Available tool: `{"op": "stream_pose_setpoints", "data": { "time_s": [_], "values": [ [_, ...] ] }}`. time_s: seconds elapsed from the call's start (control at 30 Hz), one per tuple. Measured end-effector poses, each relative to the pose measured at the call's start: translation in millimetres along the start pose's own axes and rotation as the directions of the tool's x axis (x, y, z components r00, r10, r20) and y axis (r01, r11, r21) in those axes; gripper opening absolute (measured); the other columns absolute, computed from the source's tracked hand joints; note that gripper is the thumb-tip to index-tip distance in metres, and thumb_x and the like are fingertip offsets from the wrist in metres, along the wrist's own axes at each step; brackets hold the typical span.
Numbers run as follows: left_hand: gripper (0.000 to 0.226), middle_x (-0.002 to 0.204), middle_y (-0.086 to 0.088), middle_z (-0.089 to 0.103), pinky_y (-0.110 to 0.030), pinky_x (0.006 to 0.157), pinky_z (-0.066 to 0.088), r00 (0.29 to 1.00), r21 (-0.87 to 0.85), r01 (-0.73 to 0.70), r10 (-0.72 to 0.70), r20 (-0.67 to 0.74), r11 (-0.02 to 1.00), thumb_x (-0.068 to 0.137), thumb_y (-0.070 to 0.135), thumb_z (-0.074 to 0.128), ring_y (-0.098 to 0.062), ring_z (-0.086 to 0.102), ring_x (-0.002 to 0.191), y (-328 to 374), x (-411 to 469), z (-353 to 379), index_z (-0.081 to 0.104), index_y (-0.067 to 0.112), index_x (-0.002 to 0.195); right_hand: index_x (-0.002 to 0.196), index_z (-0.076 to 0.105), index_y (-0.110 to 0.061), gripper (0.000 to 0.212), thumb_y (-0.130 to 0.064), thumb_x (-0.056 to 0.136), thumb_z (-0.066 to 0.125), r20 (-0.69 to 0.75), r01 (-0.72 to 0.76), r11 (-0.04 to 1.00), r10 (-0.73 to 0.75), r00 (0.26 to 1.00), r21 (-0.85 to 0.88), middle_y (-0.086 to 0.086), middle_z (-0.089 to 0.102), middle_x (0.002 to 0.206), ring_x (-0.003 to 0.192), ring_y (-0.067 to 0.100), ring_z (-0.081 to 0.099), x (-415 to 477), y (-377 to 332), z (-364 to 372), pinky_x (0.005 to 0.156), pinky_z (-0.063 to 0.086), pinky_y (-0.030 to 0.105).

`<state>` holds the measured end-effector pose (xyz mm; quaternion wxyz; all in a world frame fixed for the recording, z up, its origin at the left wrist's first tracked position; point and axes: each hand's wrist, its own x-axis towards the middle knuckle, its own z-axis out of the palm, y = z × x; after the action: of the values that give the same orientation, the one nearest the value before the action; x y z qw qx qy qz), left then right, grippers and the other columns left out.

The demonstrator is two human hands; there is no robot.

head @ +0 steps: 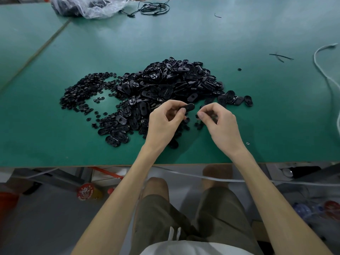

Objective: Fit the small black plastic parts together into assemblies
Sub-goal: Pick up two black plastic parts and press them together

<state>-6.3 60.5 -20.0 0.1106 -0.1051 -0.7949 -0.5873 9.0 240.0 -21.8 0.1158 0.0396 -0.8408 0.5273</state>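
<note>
A big heap of black oval plastic plates (171,83) lies in the middle of the green table (257,107). To its left spreads a pile of small black round parts (82,91). My left hand (165,120) pinches one oval plate (188,107) above the heap's near edge. Just to the right, my right hand (219,120) has its fingers curled and pinches a small black part (197,115) at the fingertips. A narrow gap separates the two hands. A few oval plates (239,100) lie apart at the heap's right end.
A clear plastic bag (88,6) of dark parts sits at the far left, a black cable (154,8) beside it. A white cord (329,80) runs along the right edge. Loose black strips (280,56) lie far right. The table's front edge (110,165) is close to my knees.
</note>
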Motion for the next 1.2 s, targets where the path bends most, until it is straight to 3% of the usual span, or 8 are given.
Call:
{"op": "stream_pose_setpoints", "data": {
  "time_s": [0.13, 0.23, 0.63, 1.2],
  "values": [
    [0.013, 0.085, 0.004, 0.075, -0.027, 0.078, 0.058, 1.000, -0.004, 0.002, -0.002, 0.006, 1.000, 0.099, 0.007, 0.068, -0.012, 0.075, 0.081, -0.8, 0.0, 0.3, 0.073, 0.016, 0.107, 0.109, 0.074, -0.022, 0.014, -0.012, 0.101, 0.067, -0.009, 0.009, 0.999, -0.009, 1.000, 0.032, -0.009, 0.073, 0.095, 0.093, 0.010, 0.069, 0.8, 1.2, -1.7, 0.086, 0.055, 0.031],
    [0.014, 0.084, 0.004, 0.075, -0.028, 0.078, 0.058, 1.000, -0.008, 0.008, -0.008, 0.009, 1.000, 0.099, 0.007, 0.068, -0.011, 0.074, 0.081, -1.6, 0.6, 0.5, 0.073, 0.016, 0.108, 0.105, 0.078, -0.026, 0.019, -0.012, 0.102, 0.066, -0.012, 0.016, 1.000, -0.016, 1.000, 0.017, -0.011, 0.074, 0.099, 0.091, 0.004, 0.067, 1.3, 1.5, -2.1, 0.083, 0.053, 0.027],
    [0.017, 0.092, -0.002, 0.076, -0.029, 0.081, 0.060, 1.000, -0.019, 0.000, 0.001, 0.018, 1.000, 0.097, 0.004, 0.069, -0.015, 0.076, 0.081, 1.6, -0.6, -0.7, 0.074, 0.011, 0.112, 0.104, 0.076, -0.016, 0.013, -0.008, 0.094, 0.075, 0.007, -0.008, 0.996, 0.007, 1.000, 0.092, -0.008, 0.076, 0.096, 0.091, 0.012, 0.070, 0.1, 0.1, -3.1, 0.090, 0.059, 0.038],
    [0.023, 0.098, -0.008, 0.071, -0.029, 0.085, 0.059, 0.996, 0.018, -0.037, 0.035, 0.077, 0.999, 0.096, 0.004, 0.070, -0.013, 0.075, 0.083, 0.6, -0.4, -0.9, 0.077, 0.014, 0.116, 0.095, 0.077, -0.020, 0.011, -0.010, 0.091, 0.079, -0.003, 0.032, 0.988, -0.031, 0.999, 0.150, -0.009, 0.077, 0.089, 0.086, 0.014, 0.072, 1.2, 2.3, -3.7, 0.087, 0.059, 0.035]
  ]
}}
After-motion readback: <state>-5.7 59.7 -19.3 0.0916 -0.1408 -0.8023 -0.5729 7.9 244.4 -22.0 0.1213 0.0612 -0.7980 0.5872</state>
